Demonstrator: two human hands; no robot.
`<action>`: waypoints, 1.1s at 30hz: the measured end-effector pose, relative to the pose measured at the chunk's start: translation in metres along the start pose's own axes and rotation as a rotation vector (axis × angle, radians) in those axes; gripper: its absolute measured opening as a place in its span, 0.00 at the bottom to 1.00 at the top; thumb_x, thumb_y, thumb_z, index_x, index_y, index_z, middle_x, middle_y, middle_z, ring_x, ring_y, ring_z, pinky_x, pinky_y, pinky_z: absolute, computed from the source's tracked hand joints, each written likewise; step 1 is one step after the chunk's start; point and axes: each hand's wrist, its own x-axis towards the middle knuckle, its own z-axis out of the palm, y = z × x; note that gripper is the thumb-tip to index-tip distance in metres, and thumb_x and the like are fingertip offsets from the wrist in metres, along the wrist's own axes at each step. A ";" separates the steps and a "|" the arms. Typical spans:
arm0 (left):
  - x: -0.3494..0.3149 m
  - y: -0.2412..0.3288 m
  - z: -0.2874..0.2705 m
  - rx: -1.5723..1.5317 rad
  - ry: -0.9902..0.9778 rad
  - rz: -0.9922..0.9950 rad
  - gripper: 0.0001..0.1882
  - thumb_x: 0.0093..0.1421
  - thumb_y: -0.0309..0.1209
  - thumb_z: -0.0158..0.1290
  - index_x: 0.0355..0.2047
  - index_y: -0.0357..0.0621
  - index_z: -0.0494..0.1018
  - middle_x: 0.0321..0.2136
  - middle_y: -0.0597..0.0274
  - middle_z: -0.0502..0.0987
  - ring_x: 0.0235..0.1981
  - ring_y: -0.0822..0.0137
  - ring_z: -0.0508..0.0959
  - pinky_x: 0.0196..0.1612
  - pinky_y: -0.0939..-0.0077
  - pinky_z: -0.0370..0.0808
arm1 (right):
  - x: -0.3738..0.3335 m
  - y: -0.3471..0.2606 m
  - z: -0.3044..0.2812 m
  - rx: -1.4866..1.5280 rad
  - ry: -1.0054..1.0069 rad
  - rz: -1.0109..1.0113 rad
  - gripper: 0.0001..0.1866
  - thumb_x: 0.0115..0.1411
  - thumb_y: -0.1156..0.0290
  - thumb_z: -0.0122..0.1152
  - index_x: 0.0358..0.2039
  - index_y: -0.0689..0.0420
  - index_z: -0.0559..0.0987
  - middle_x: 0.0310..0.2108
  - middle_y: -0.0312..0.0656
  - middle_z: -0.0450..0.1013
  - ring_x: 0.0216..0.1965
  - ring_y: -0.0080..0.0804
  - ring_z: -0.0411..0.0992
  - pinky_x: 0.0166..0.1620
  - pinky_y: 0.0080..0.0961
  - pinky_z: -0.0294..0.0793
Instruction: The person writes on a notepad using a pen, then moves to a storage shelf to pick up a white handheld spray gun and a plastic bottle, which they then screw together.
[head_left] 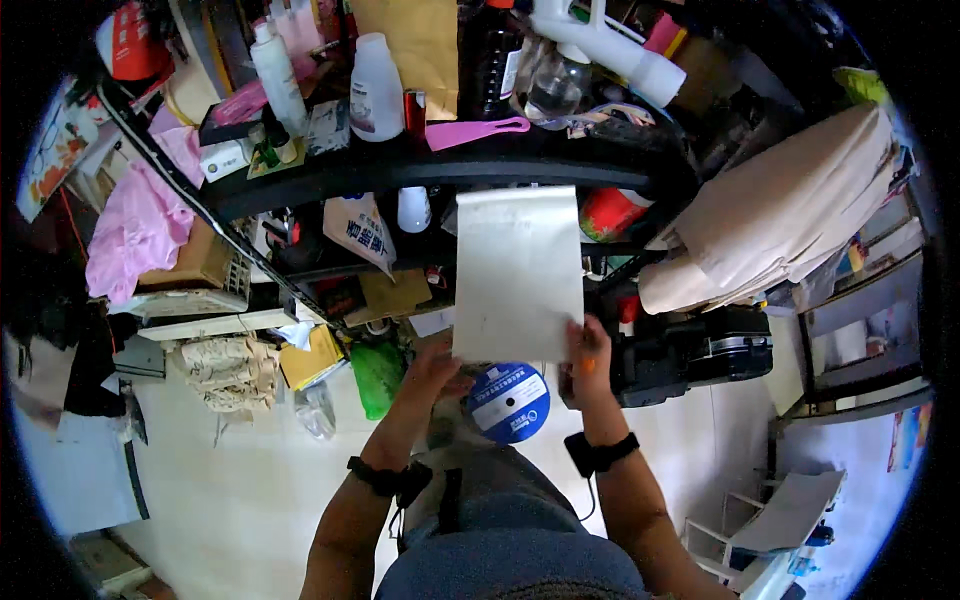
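In front of me a blank off-white sheet of paper [518, 275] stretches up toward the shelf, its far edge slightly curled. Its near left corner is gripped by my left hand [432, 370]. At the near right corner, my right hand [592, 365] closes on the same sheet, and something small and orange [589, 364] shows by its fingers. Below the sheet, between my wrists, is a round blue disc with a white band [512, 400] and a small dark centre hole. Black bands with small boxes circle both wrists.
A crowded black shelf [440, 170] curves across ahead, bearing a white bottle [375, 90], a pink spatula-like tool [478, 132] and jars. At right are a beige cloth-covered bundle [790, 215] and a black case [710, 350]. A green bag [376, 380] lies left; a chair [785, 510] stands behind right.
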 end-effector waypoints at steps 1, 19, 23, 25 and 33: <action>0.009 0.001 -0.002 -0.031 -0.042 0.042 0.30 0.55 0.42 0.53 0.55 0.46 0.58 0.42 0.60 0.71 0.38 0.64 0.75 0.39 0.71 0.74 | 0.014 -0.008 0.005 0.044 0.038 0.038 0.14 0.57 0.58 0.47 0.34 0.54 0.74 0.28 0.33 0.69 0.20 0.21 0.65 0.18 0.17 0.62; 0.029 -0.014 -0.040 -0.117 0.056 -0.125 0.20 0.59 0.41 0.49 0.49 0.46 0.63 0.39 0.56 0.74 0.35 0.63 0.76 0.37 0.69 0.75 | 0.264 0.050 0.059 0.197 -0.110 0.066 0.12 0.55 0.73 0.54 0.40 0.57 0.66 0.27 0.41 0.70 0.14 0.30 0.66 0.13 0.25 0.64; 0.034 -0.022 -0.033 -0.134 0.042 -0.152 0.20 0.59 0.39 0.49 0.49 0.45 0.64 0.38 0.56 0.74 0.35 0.62 0.76 0.36 0.69 0.75 | 0.294 0.083 -0.002 -0.620 0.065 -0.481 0.17 0.53 0.75 0.55 0.43 0.59 0.64 0.29 0.42 0.71 0.18 0.33 0.69 0.16 0.28 0.68; 0.015 -0.013 -0.058 -0.122 0.151 -0.141 0.20 0.59 0.38 0.49 0.50 0.46 0.64 0.38 0.55 0.74 0.36 0.61 0.76 0.38 0.67 0.75 | 0.238 0.069 0.058 -0.776 0.293 -0.429 0.19 0.51 0.76 0.54 0.44 0.60 0.63 0.29 0.46 0.71 0.23 0.40 0.71 0.23 0.32 0.72; 0.002 -0.030 -0.078 -0.132 0.118 -0.146 0.23 0.59 0.40 0.46 0.53 0.47 0.60 0.44 0.53 0.72 0.40 0.58 0.75 0.42 0.63 0.73 | 0.153 0.065 0.017 -1.341 0.243 -0.280 0.19 0.50 0.75 0.55 0.42 0.65 0.65 0.29 0.52 0.72 0.28 0.48 0.72 0.31 0.37 0.73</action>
